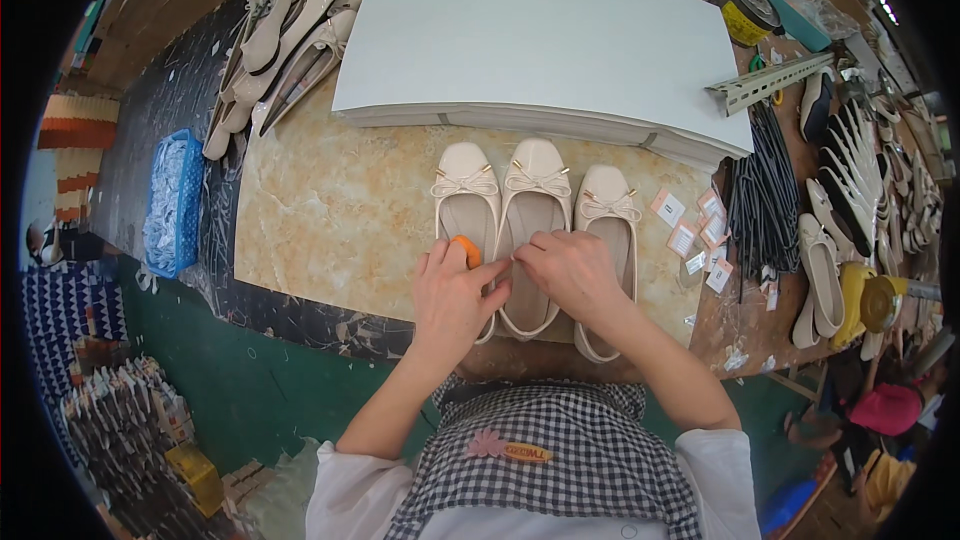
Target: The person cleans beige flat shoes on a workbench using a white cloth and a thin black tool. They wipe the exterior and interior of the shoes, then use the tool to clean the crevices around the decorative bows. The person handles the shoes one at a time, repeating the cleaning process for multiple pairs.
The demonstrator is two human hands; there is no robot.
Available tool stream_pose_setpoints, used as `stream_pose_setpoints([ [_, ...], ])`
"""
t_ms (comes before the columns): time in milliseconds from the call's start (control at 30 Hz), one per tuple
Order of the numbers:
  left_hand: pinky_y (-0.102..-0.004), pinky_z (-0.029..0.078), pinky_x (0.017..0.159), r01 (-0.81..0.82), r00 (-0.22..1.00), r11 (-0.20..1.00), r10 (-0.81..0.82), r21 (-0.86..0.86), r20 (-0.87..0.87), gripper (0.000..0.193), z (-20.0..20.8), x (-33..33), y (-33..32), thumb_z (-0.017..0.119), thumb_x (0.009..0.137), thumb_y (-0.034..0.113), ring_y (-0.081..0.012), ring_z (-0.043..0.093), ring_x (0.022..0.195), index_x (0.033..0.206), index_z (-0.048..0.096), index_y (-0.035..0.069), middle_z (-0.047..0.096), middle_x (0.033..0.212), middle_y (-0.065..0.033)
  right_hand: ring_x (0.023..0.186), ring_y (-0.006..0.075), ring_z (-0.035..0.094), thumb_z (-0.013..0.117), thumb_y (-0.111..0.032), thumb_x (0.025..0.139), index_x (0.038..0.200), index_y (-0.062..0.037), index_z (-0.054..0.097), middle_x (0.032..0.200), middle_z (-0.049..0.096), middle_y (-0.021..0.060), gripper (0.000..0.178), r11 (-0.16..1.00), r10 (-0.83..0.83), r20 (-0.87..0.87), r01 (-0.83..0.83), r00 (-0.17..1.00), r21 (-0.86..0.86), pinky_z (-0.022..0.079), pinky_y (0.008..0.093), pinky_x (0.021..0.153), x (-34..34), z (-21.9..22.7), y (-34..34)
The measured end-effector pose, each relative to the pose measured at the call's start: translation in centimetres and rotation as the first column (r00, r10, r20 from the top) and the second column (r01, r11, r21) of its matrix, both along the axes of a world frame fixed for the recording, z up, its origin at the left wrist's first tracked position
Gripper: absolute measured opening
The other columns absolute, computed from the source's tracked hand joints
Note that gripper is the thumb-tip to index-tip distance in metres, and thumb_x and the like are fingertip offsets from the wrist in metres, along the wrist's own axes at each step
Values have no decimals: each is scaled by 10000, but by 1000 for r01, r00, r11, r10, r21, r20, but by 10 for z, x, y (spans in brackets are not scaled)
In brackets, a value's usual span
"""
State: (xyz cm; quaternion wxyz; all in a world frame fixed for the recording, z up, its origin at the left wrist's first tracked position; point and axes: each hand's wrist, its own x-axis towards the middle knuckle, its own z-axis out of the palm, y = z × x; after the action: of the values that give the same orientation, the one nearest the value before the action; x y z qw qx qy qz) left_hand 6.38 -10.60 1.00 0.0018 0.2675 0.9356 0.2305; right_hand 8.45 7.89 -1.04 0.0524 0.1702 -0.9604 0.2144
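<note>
Three cream ballet flats with bows and small gold-coloured tips lie side by side on the marbled board, toes pointing away: a left shoe (464, 160), a middle shoe (537, 162) and a right shoe (606, 185). Over the opening of the left shoe is my left hand (450, 290), closed, a small orange thing (466, 251) at its fingers; whether it is held or worn I cannot make out. My right hand (572, 270) pinches at the middle shoe's opening, its fingertips close to my left fingers. Whatever the pinch holds is too small or hidden.
A large stack of white sheets (540, 40) stands behind the shoes. More flats (300, 30) lie at the far left, near a blue basket (178, 205). Small tags (683, 238), black cords (765, 190) and a slotted metal bar (770, 83) lie to the right.
</note>
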Motion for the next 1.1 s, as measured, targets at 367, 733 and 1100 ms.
stream_pose_setpoints([
  [367, -380, 418, 731, 81, 996, 997, -81, -5, -20, 125, -3, -8, 17, 716, 724, 155, -268, 509, 876, 813, 693, 69, 523, 858, -101, 754, 219, 608, 632, -141, 750, 786, -104, 635, 716, 598, 34, 52, 998, -55, -33, 56, 998, 25, 502, 352, 673, 5, 8, -1],
  [733, -180, 413, 579, -571, 430, 653, -279, 498, 859, 164, 1, -24, 12, 621, 905, 99, -43, 530, 625, 998, 706, -5, 674, 787, -4, 777, 214, 637, 665, -186, 864, 947, -34, 689, 860, 687, 98, 174, 753, 218, 512, 190, 831, -629, 500, 326, 702, 4, 40, 35],
  [1100, -192, 432, 578, -378, 696, 766, -136, 520, 705, 134, -10, -16, 12, 711, 834, 106, -25, 551, 646, 935, 736, 21, 692, 754, -1, 721, 80, 630, 685, -78, 850, 954, -6, 709, 812, 699, 46, 129, 643, -31, 578, 459, 816, -614, 506, 231, 661, 8, 28, 24],
])
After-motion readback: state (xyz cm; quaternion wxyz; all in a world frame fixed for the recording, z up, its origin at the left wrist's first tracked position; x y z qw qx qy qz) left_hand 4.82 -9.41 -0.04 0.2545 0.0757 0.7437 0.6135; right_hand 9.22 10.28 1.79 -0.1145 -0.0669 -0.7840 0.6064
